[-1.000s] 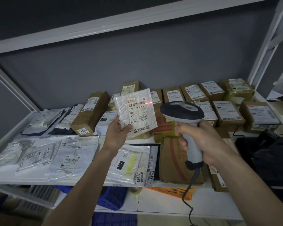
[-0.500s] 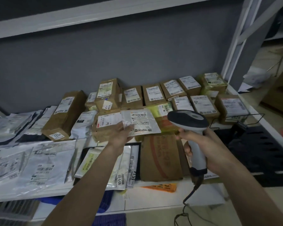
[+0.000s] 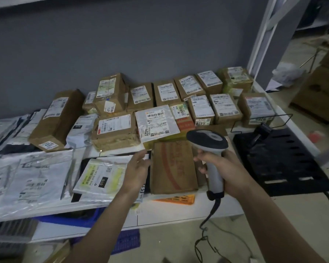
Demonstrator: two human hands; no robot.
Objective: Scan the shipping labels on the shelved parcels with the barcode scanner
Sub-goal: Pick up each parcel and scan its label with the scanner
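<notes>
My right hand (image 3: 226, 168) grips the handle of the grey and black barcode scanner (image 3: 209, 147), its head pointing toward the shelf. My left hand (image 3: 136, 170) hovers empty with relaxed fingers over the front of the shelf, above a clear bag with a yellow label (image 3: 101, 177). The white padded parcel (image 3: 156, 123) lies label-up on the brown boxes in the middle of the shelf, apart from both hands. Several labelled cardboard boxes (image 3: 199, 109) fill the back of the shelf.
Grey and clear mailer bags (image 3: 27, 173) cover the shelf's left part. A flat brown box (image 3: 173, 166) lies between my hands. A black perforated tray (image 3: 281, 160) sits on the right. The white shelf upright (image 3: 264, 33) stands at the right. Blue crates (image 3: 125, 242) sit below.
My left hand has laid the white padded parcel on the boxes, let it go and drawn back toward me. The view has shifted right and down. The scanner stays in my right hand.
</notes>
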